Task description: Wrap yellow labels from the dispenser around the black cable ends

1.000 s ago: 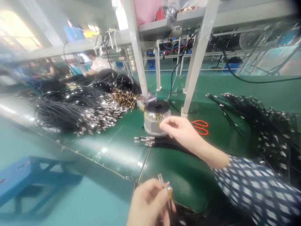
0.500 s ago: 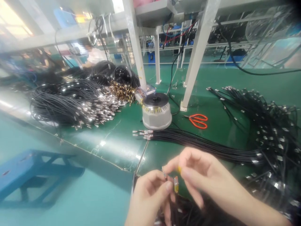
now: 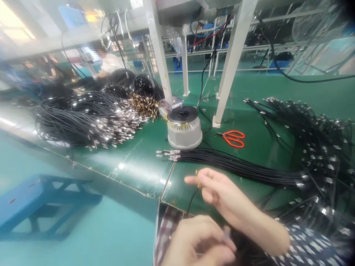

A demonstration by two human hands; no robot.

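My right hand (image 3: pixel 222 195) hovers over the green table's near edge, thumb and forefinger pinched on the tip of a thin black cable (image 3: pixel 191 199) that hangs down toward my lap. My left hand (image 3: pixel 194 240) is low at the bottom edge, fingers curled round another cable end with a metal terminal (image 3: pixel 226 232). Just beyond my right hand lies a straight bundle of black cables (image 3: pixel 235 168), its metal terminals pointing left. A round grey and white device (image 3: pixel 184 127) with a black top stands behind that bundle.
Orange scissors (image 3: pixel 233 137) lie right of the device. A big heap of black cables (image 3: pixel 88 118) fills the left of the green table (image 3: pixel 133 162), another heap (image 3: pixel 313 140) the right. White frame posts (image 3: pixel 230 70) rise behind. A blue stool (image 3: pixel 41 203) stands on the floor. A person sits far back.
My right hand came back from the round device to my left hand, took a cable tip and now holds it out over the table edge. My left hand dropped lower.
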